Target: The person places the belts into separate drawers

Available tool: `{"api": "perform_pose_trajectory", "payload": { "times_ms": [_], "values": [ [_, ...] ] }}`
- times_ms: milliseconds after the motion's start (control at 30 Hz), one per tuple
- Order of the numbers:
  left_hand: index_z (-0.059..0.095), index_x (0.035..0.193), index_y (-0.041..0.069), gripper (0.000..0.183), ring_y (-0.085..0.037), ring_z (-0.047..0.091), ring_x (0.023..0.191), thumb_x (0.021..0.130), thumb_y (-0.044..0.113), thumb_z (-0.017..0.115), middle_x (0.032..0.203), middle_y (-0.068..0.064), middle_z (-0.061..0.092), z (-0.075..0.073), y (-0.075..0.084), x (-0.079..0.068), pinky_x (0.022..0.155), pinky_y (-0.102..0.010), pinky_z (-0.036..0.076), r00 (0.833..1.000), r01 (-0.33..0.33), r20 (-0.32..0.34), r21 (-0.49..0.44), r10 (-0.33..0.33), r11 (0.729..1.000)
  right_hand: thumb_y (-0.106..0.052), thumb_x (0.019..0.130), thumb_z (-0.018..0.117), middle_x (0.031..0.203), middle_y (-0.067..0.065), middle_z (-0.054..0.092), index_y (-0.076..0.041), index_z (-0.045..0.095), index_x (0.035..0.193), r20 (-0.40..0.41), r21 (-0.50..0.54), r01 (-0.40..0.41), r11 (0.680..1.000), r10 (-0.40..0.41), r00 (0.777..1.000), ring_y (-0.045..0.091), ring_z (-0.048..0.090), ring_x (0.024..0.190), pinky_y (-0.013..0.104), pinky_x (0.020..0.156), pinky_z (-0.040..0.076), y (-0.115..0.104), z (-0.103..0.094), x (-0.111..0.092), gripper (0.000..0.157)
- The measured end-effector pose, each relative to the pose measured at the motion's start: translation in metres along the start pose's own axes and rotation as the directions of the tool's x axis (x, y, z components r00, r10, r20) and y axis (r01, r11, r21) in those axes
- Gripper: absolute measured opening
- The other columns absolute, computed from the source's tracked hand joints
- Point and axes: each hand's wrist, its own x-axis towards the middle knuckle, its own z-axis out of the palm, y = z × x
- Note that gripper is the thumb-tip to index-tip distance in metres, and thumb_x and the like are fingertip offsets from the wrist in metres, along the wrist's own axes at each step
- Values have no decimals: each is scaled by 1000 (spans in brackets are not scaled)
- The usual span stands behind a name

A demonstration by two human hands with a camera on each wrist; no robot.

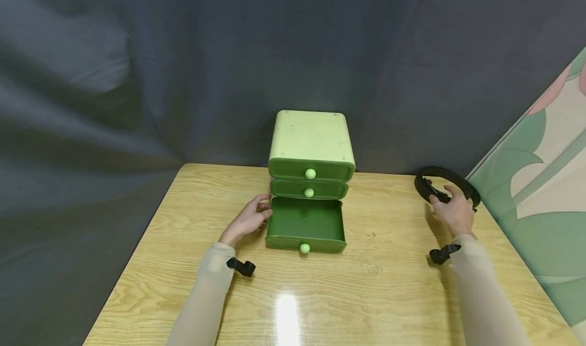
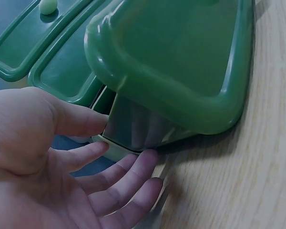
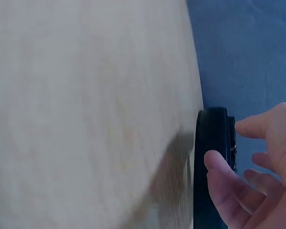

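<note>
A small pale-green chest with dark-green drawers [image 1: 312, 135] stands at the table's back middle. Its bottom drawer [image 1: 305, 219] is pulled well out, its green floor showing. My left hand [image 1: 249, 219] is at that drawer's left side. In the left wrist view, the thumb [image 2: 81, 119] reaches the side wall near the cabinet and the other fingers are spread loosely. At the back right lies a coiled black belt [image 1: 441, 172]. My right hand [image 1: 454, 211] pinches its buckle part, thumb on one face and index finger at the buckle [image 3: 232, 143] on the other.
The middle drawer [image 1: 293, 188] sticks out slightly under the top drawer [image 1: 290, 170]; both have round light-green knobs. A dark curtain [image 1: 229, 71] hangs behind the wooden table [image 1: 389, 285]. A leaf-patterned panel [image 1: 540, 183] runs along the right edge.
</note>
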Motion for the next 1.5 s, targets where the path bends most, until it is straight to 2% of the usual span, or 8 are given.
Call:
{"api": "perform_pose_trajectory", "payload": {
  "times_ms": [133, 300, 500, 733, 1200, 1333, 1433, 1500],
  "values": [
    [32, 166, 8, 58, -26, 65, 105, 112, 16, 50, 160, -28, 46, 2, 0, -1, 81, -33, 51, 1000, 2, 7, 0, -2, 1000, -42, 110, 48, 163, 40, 32, 2, 26, 166, 45, 42, -19, 999, 17, 999, 69, 25, 146, 79, 114, 25, 8, -4, 4, 75],
    [31, 167, 8, 59, -29, 66, 111, 112, 17, 51, 161, -28, 46, 1, 1, 0, 85, -35, 54, 1000, -3, 7, -3, 3, 1000, -41, 109, 51, 154, 40, 47, 7, 31, 163, 58, 25, -8, 1000, 6, 998, 65, 42, 137, 74, 110, 35, 13, 0, 9, 75],
    [31, 167, 9, 59, -34, 64, 120, 112, 18, 50, 162, -28, 45, -1, -2, 1, 89, -37, 54, 1000, -8, 12, 7, 8, 1000, -49, 107, 54, 157, 41, 41, 2, 35, 163, 76, -26, -15, 1000, 17, 997, 67, 41, 135, 76, 107, 37, 9, 6, 11, 78],
    [30, 167, 10, 59, -35, 63, 124, 113, 19, 49, 163, -27, 44, 0, -1, 1, 90, -35, 54, 1000, -5, 15, 10, 5, 1000, -53, 105, 58, 149, 39, 51, 3, 50, 153, 45, -53, -10, 999, 13, 999, 63, 50, 129, 73, 102, 40, 13, 10, 9, 74],
    [30, 167, 10, 58, -35, 62, 125, 113, 18, 49, 162, -26, 44, -1, 0, 0, 91, -37, 54, 1000, 2, 8, 13, -2, 1000, -50, 105, 63, 144, 38, 57, 4, 54, 149, 27, 16, 24, 1000, -24, 999, 60, 56, 124, 71, 102, 43, 7, 16, -5, 70],
    [30, 168, 10, 59, -35, 62, 126, 113, 18, 50, 163, -27, 43, -1, 1, 0, 92, -37, 54, 1000, 1, 11, 12, -1, 1000, -43, 105, 66, 141, 40, 58, 8, 53, 148, 27, 108, 41, 993, -44, 999, 60, 55, 124, 75, 121, 23, 5, 16, -9, 68],
    [30, 168, 11, 59, -36, 62, 127, 113, 18, 50, 163, -26, 43, 0, -1, 0, 92, -37, 54, 1000, 5, 8, 10, -5, 1000, -41, 105, 68, 136, 40, 61, 9, 53, 147, 18, 142, 47, 989, -50, 999, 61, 52, 128, 76, 125, 1, 6, 17, -11, 67],
    [31, 167, 11, 58, -37, 61, 128, 113, 18, 50, 163, -26, 44, 0, -1, 0, 92, -38, 54, 1000, 6, 3, 12, -6, 1000, -39, 105, 69, 125, 38, 69, 10, 54, 147, 5, 153, 52, 987, -53, 999, 61, 53, 128, 75, 126, -6, 7, 19, -12, 66]
  ]
}}
